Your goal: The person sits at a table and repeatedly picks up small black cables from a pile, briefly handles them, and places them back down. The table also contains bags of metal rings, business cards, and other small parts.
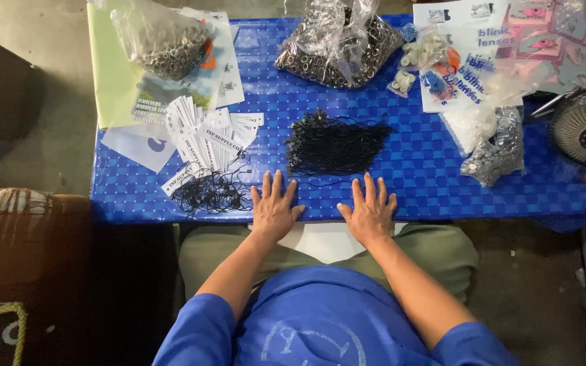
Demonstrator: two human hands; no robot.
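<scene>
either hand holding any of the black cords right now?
No: the left hand and right hand lie flat and empty on the blue checkered plastic tablecloth, short of the pile of thin black cords.

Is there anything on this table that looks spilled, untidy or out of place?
The white paper tags lie scattered loosely, some tangled with black strings. Both hands, left hand and right hand, rest flat and empty on the blue checked tablecloth.
</scene>
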